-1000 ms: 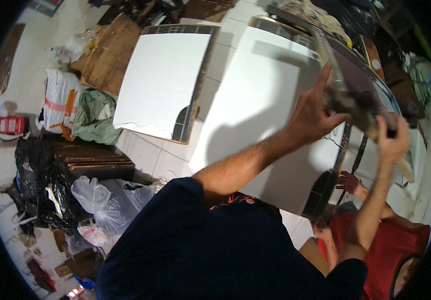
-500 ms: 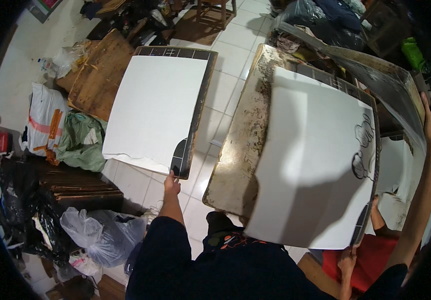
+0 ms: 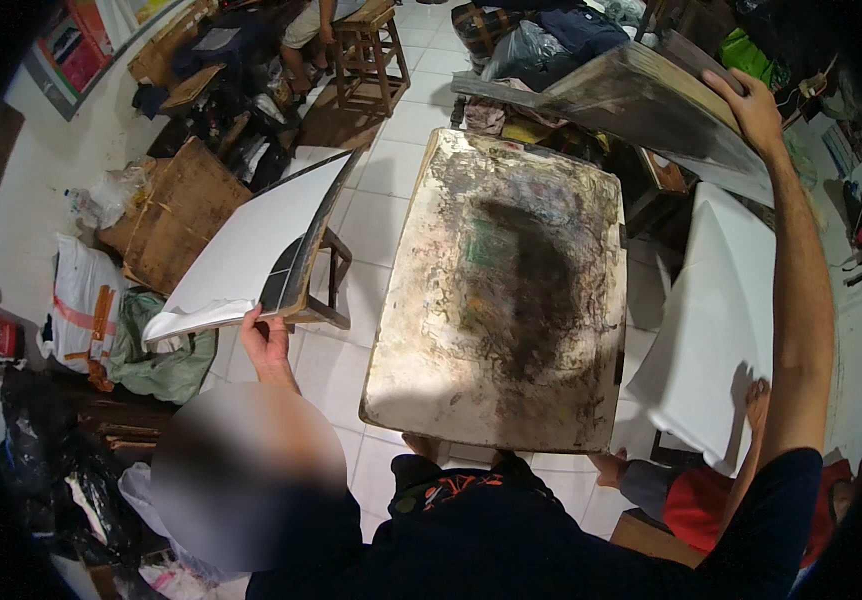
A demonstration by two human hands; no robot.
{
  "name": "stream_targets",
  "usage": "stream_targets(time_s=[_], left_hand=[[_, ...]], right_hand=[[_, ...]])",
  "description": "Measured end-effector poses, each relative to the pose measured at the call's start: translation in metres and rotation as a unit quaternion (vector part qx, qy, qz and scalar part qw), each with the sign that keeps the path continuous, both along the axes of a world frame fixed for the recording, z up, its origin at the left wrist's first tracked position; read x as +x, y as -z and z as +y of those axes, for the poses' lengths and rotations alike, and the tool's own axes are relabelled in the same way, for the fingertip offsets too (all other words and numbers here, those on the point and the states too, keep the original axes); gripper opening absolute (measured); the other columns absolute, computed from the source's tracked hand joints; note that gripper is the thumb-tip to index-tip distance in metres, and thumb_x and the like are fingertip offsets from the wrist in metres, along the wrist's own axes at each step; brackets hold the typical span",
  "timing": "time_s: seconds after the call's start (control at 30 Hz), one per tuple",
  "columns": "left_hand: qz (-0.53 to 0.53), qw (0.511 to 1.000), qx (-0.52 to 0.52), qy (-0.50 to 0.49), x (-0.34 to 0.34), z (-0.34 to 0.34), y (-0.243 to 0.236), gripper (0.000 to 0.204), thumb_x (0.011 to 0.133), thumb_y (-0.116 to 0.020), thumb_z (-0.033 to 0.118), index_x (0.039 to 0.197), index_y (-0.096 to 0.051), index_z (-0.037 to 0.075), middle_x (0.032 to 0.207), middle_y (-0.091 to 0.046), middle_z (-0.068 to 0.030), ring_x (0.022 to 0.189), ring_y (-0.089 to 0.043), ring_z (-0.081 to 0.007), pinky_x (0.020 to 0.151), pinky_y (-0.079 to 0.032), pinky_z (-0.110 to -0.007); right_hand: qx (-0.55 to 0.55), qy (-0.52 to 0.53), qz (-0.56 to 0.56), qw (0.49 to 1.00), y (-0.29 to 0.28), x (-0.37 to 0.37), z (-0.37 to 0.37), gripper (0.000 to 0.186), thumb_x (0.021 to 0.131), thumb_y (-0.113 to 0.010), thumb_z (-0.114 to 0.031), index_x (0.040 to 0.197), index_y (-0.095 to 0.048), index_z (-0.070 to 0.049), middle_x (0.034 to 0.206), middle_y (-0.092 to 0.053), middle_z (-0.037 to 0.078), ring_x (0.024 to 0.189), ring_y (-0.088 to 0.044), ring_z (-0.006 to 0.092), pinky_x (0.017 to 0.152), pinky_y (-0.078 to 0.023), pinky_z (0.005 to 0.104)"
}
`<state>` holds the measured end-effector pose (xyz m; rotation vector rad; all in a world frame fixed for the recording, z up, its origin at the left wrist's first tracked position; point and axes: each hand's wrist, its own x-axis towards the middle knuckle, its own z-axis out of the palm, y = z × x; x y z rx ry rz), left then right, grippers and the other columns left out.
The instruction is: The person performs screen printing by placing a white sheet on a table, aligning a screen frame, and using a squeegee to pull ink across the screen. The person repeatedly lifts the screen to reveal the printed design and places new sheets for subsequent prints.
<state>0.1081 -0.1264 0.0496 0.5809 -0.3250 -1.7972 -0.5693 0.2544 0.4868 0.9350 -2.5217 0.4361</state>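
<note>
At the left, my left hand (image 3: pixel 267 338) grips the near edge of a dark-edged board (image 3: pixel 308 262). A plain white sheet (image 3: pixel 241 248) lies over that board, which is tilted and has a small wooden stand showing beneath it. My right hand (image 3: pixel 754 108), arm stretched out, holds the upper edge of a large grey framed screen (image 3: pixel 641 105), raised and slanting at the far right. Between my hands is a stained, paint-crusted tabletop (image 3: pixel 496 300). On the right, a co-worker's hand (image 3: pixel 757 402) is at a white sheet (image 3: pixel 719 310), whose printed side I cannot see.
A wooden stool (image 3: pixel 366 60) stands on the tiled floor at the back, near a seated person. Plastic bags (image 3: pixel 91 300) and brown boards (image 3: pixel 183 215) crowd the left side. At the lower right is a person in red (image 3: pixel 691 500); bare feet show under the tabletop.
The white sheet with cartoon outlines has left the tabletop, and a white sheet is now at the right by the co-worker. My left board has tilted; the screen has shifted up and left.
</note>
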Motion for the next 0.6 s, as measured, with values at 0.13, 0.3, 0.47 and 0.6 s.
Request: stream_targets(time_s=[0.13,0.3,0.47,0.6], left_hand=[[0.084,0.994,0.053,0.039,0.033,0.106,-0.061,0.044,0.085,-0.058,-0.004,0.128,-0.057,-0.009,0.130,-0.065,-0.0249,0.120,-0.065,-0.0389,0.111,-0.050,-0.053],[-0.010,0.996,0.050,0.070,0.051,0.291,-0.020,0.020,0.083,-0.064,0.000,0.100,-0.070,-0.009,0.106,-0.073,-0.0222,0.102,-0.070,-0.0352,0.101,-0.054,-0.049],[-0.070,0.945,0.168,0.273,-0.019,0.441,0.022,0.017,0.094,-0.069,0.006,0.106,-0.070,-0.006,0.099,-0.073,-0.0137,0.087,-0.071,-0.0249,0.073,-0.060,-0.039],[-0.308,0.758,0.176,0.548,-0.056,0.524,0.023,0.040,0.098,-0.073,0.021,0.133,-0.063,0.003,0.113,-0.073,-0.0125,0.095,-0.071,-0.0218,0.082,-0.059,-0.035]], right_hand=[[-0.008,0.001,0.067,0.998,0.000,-0.014,-0.009,0.107,0.074,-0.061,-0.089,0.140,-0.065,-0.006,0.137,-0.066,0.020,0.127,-0.064,0.0347,0.109,-0.046,0.0471],[0.018,-0.027,0.035,0.999,-0.011,-0.034,-0.030,0.110,0.076,-0.057,-0.090,0.146,-0.059,-0.006,0.145,-0.060,0.020,0.133,-0.058,0.0349,0.114,-0.043,0.0480],[0.023,-0.041,0.056,0.997,-0.012,-0.043,-0.039,0.114,0.075,-0.055,-0.092,0.150,-0.054,-0.006,0.150,-0.055,0.021,0.139,-0.053,0.0352,0.118,-0.038,0.0509],[0.038,-0.043,0.046,0.997,-0.009,-0.048,-0.040,0.116,0.074,-0.052,-0.095,0.150,-0.054,-0.008,0.149,-0.054,0.023,0.138,-0.054,0.0362,0.117,-0.039,0.0512]])
